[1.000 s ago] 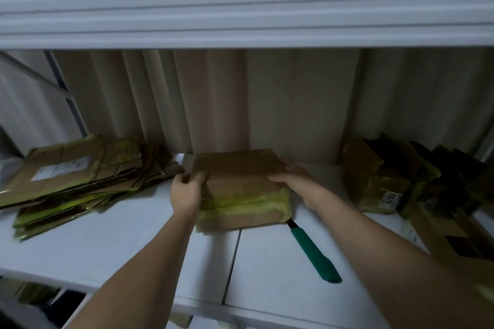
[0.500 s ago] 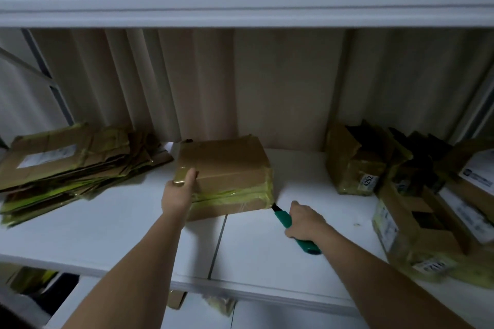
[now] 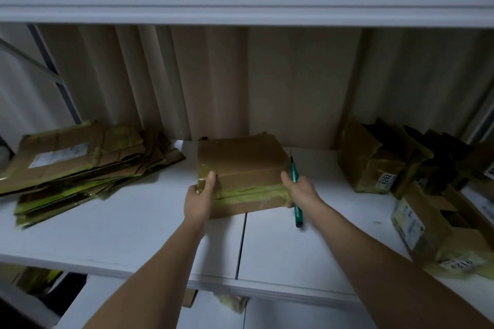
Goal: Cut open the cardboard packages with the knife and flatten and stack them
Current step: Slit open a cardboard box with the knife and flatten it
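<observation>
A: On the white shelf, right at the middle, the taped cardboard package is sitting flat, with the left hand gripping its near left corner — thumb lying over the top, fingers wrapping the side.

B: And the right hand is holding the green-handled knife against the package's right side, fingers closing round the handle, the blade pointing away toward the back wall.

A: So I'm judging the cut is just about to begin. The yellow-green tape band is running across the front, and that is likely what is keeping the flaps shut.

B: Then the blade should be going shallow, only through the tape, and travelling away from the bracing hand. That left thumb is sitting close to the band — I'd be sliding it back before drawing across.

A: Pressing down while cutting helps too; the package looks light and could be skidding on the smooth shelf.

B: The flattened stack is waiting well to the left, and more unopened packages are piling up on the right.
</observation>
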